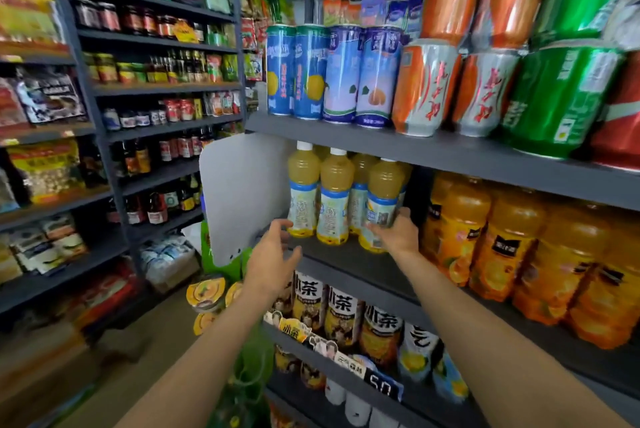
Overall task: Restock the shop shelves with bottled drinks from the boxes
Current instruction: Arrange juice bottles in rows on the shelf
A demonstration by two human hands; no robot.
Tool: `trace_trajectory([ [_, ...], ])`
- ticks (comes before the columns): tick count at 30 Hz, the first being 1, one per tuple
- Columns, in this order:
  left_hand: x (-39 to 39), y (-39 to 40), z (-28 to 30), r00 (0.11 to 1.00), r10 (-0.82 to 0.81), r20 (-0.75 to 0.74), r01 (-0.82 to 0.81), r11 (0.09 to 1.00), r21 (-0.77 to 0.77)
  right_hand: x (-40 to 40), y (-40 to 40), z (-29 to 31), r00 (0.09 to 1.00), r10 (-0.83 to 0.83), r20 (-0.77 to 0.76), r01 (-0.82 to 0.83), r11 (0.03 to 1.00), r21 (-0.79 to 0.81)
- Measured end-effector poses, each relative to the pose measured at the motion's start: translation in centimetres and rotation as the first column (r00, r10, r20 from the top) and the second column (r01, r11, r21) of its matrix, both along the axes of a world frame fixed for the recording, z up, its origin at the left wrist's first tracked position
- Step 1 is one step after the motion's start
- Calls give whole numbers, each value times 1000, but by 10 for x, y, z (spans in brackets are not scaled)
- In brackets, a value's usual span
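- Bottles (334, 195) of yellow juice stand grouped on the grey shelf (349, 259), left of orange ones (498, 240).
- Right hand (398, 232) curls around the rightmost bottle's (381, 202) base.
- Left hand (273, 254) hovers open, fingers spread, holding nothing.

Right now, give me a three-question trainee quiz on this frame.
1. True or false: the right hand grips a yellow bottle on the middle shelf.
2. What stands right of the yellow bottles? A) orange bottles B) jars C) boxes
3. Fill in: the left hand is ___, holding nothing.

Key: 1 true; 2 A; 3 open.
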State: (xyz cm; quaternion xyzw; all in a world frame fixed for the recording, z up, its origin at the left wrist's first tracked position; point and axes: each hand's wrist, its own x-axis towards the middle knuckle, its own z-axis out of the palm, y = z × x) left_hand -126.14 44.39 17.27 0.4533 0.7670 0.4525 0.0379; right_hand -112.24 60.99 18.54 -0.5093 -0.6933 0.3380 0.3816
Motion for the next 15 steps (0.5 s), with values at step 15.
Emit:
trace_trajectory([
  [15,-49,111,-2,983,151,101,-148,988,-39,-23,-45,-12,930,-352,-106,365,848,384],
])
